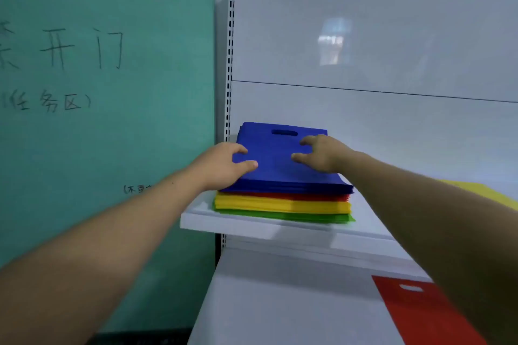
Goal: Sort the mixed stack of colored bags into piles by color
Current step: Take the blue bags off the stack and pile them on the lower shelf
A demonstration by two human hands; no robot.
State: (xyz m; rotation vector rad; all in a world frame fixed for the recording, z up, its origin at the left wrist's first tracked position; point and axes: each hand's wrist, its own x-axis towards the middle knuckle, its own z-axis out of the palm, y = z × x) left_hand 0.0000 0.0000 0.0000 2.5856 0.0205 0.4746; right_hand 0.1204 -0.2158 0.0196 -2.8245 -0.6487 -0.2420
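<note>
I see the stack [283, 204] at the left end of the shelf [196, 218].
Blue bags [277, 173] lie on top, over red, yellow and green layers. My left hand [221, 165] grips their left edge, thumb on top. My right hand [322, 154] rests bent fingertips on them; I cannot tell whether it is pinching. A red bag [414, 314] lies on the lower shelf [280, 302].

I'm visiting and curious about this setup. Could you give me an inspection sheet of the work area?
Surface: white shelf, lower shelf below.
Job's things: stack of bags, blue over red, yellow, green; red bag on the lower shelf; yellow bag at right.
Clutter: nothing seen.
Hands: left hand at the stack's left edge, thumb on top; right hand: fingers touch the top blue bag.
Cables: nothing seen.
Surroundings: green wall with handwriting, white back panel.
</note>
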